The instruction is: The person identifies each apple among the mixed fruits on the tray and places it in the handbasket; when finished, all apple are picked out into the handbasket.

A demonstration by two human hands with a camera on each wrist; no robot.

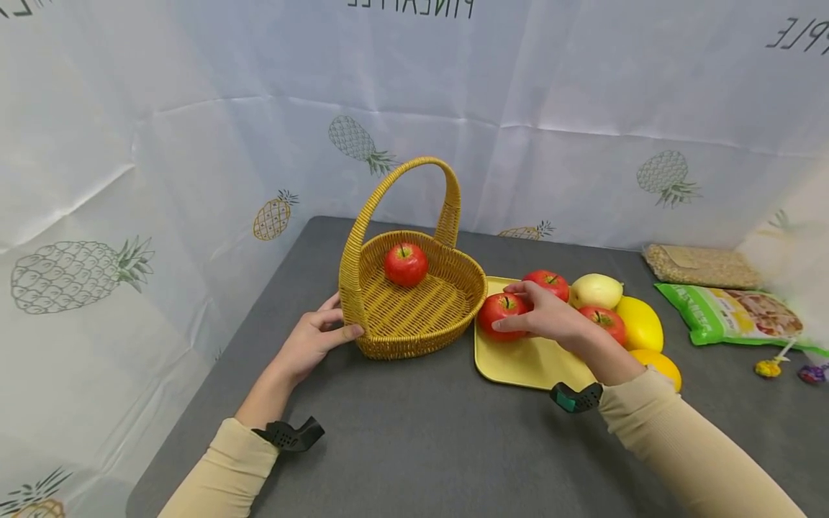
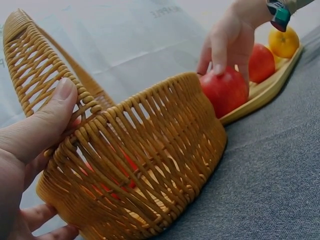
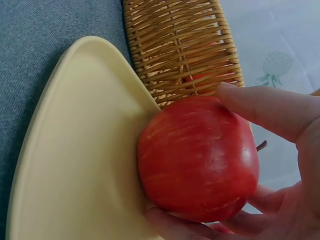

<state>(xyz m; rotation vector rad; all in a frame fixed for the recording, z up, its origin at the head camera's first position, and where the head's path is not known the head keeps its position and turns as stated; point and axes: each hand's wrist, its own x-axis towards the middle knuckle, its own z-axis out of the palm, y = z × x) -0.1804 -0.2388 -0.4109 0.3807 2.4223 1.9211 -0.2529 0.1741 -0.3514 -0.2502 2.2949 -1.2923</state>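
A golden wicker basket (image 1: pixel 414 345) with a tall arched handle stands on the table, one red apple (image 1: pixel 406 265) inside it. My left hand (image 1: pixel 307 347) grips the basket's left side where the handle meets the rim, thumb in front. In the right wrist view, the thumb and fingers of my right hand (image 1: pixel 550 314) curl round another red apple (image 3: pixel 200 160). This apple is at the left end of the yellow tray (image 1: pixel 518 363), close beside the basket. Whether it is lifted off the tray, I cannot tell.
More fruit is at the tray's right side: red apples (image 1: pixel 547 282), a pale yellow-green fruit (image 1: pixel 596 291), a yellow fruit (image 1: pixel 640 325) and an orange one (image 1: pixel 662 367). Farther right lie a green packet (image 1: pixel 732 314), a bag of grains (image 1: pixel 702 267) and lollipops (image 1: pixel 768 368).
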